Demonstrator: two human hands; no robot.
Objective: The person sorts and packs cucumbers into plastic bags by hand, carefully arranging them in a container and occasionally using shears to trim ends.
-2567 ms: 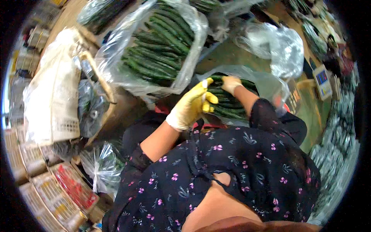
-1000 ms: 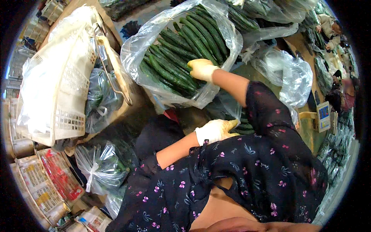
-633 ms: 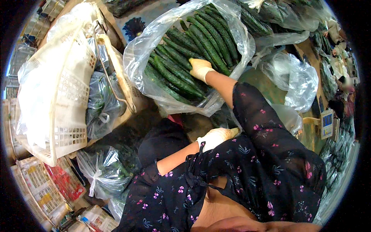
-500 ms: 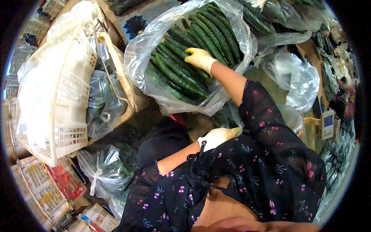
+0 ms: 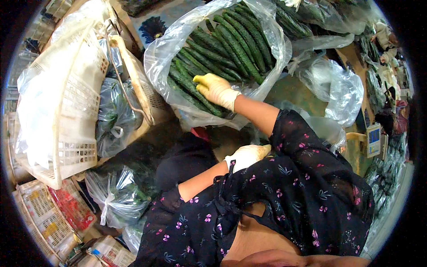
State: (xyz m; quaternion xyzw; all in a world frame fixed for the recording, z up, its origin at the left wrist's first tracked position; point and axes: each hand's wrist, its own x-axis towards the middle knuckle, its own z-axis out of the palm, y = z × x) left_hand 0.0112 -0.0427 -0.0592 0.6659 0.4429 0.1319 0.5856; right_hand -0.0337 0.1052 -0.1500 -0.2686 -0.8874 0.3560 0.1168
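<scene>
Dark green, bumpy cucumbers [image 5: 240,42] lie side by side in a large clear plastic bag [image 5: 162,55] spread wide in front of me. My right hand [image 5: 216,90], in a pale glove with yellowed fingertips, reaches over the nearer cucumbers. Its fingertips touch them, and a gap shows between two of its fingers. No cucumber is lifted. Close to my body, below the bag, is my left hand [image 5: 247,158], gloved the same way and pointing right. Most of its fingers are hidden from sight, so their grip does not show.
At left stands a white plastic crate [image 5: 78,155] beside dark produce in plastic bags [image 5: 118,113]. A tied clear bag [image 5: 118,198] sits lower left. Crumpled plastic [image 5: 344,93] and a small device with a blue screen [image 5: 373,140] are at right. More bagged cucumbers [image 5: 291,20] lie at the back.
My right hand has moved left and nearer to me across the cucumbers, uncovering those in the middle. The left hand stays near my body.
</scene>
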